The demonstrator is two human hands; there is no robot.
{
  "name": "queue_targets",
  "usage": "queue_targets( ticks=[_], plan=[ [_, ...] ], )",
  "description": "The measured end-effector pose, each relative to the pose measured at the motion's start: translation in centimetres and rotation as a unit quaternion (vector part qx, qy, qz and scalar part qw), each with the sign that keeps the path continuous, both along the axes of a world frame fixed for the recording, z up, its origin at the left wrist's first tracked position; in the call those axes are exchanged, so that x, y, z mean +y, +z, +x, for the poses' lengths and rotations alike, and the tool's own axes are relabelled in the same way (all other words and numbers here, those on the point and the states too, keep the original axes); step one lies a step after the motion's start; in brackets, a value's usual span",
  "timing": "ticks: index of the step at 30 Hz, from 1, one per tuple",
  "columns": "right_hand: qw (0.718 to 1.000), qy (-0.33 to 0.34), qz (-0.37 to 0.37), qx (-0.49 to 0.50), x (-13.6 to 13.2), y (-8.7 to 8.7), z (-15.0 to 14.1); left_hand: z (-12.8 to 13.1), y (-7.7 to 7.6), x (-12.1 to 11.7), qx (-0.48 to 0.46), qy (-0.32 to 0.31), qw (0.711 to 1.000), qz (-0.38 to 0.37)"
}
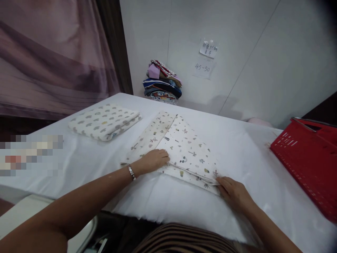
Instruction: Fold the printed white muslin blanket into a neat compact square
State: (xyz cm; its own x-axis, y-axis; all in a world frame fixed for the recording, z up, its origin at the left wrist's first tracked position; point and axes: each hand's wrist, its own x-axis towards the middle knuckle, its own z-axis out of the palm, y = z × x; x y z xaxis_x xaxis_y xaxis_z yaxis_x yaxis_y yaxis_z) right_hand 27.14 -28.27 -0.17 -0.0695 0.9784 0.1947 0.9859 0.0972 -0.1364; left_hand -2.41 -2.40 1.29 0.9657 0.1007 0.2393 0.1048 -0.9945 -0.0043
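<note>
Facing a grey wall (237,35), white tablecloth (244,151) (creased) bears patterned fabric (188,142).

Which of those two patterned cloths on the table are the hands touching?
The cloth nearer the red basket; the left hand and right hand both touch it. The other cloth lies untouched.

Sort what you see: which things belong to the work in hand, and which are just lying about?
In the work:
white fabric with small scattered prints
left hand, resting on it
right hand, at its corner
white cloth-covered table beneath

Apparently just lying about:
folded white cloth with grey motifs
red perforated plastic basket
multicoloured stack of folded fabrics
</note>
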Motion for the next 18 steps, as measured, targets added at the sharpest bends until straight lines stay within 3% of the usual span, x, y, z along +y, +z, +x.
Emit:
queue_targets(
  ticks=[5,11,18],
  plan=[
    [0.995,-0.029,-0.048,0.085,0.3,1.2,0.1,0.2,-0.3,0.5,0.006,0.018,1.0,0.023],
    [0.956,-0.082,-0.09,0.267,1.2,3.3,0.0,0.7,-0.7,0.6,0.001,0.06,0.998,0.022],
    [0.921,-0.096,-0.089,0.367,1.5,3.3,0.0,0.6,-0.8,0.4,0.017,0.041,0.998,0.054]
  ],
)
